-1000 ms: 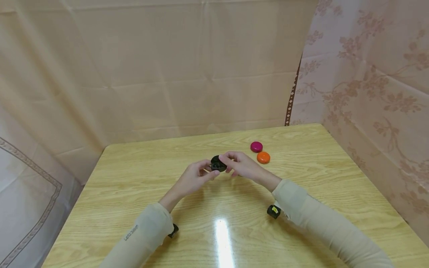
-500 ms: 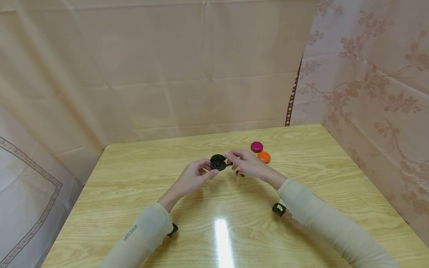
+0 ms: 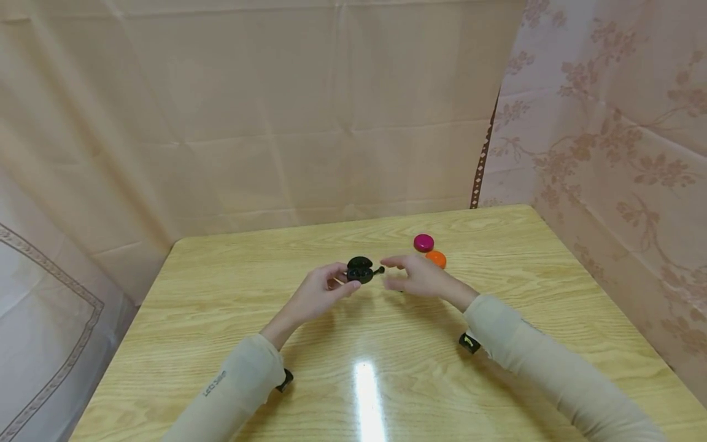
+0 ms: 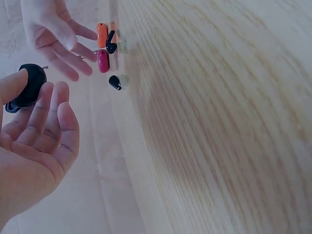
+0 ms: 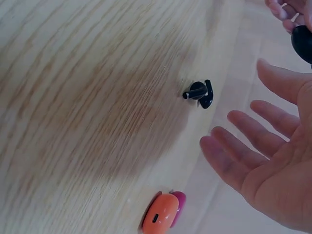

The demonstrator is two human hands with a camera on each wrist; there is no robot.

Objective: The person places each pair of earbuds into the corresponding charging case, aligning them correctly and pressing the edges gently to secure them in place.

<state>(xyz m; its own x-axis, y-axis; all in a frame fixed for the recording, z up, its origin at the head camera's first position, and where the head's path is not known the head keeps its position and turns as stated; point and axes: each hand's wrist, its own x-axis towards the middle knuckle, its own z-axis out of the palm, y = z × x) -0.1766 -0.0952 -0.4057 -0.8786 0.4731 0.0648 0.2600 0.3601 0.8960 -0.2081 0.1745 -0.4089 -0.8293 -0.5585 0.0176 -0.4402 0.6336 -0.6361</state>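
My left hand [image 3: 317, 296] holds a black earbud case [image 3: 359, 274] above the table, thumb in front and fingers behind. The case's lid is up. To its right is my right hand [image 3: 421, 276], with its fingers spread and nothing between them in the right wrist view. Two black earbuds lie on the table below the hands. One earbud [image 3: 380, 270] shows just right of the case; the other is mostly hidden under my right hand in the head view. In the left wrist view, both the nearer earbud [image 4: 115, 82] and the farther earbud [image 4: 111, 42] are visible.
An orange round case [image 3: 436, 259] and a magenta round case [image 3: 423, 243] lie side by side just beyond my right hand. The wooden table [image 3: 210, 319] ends at a curtain [image 3: 309, 123] behind and a flowered cloth [image 3: 618, 141] on the right.
My right hand has drawn away from the black case to the right, and its fingers have let go. The earbuds now show on the table. My left hand has stayed in place.
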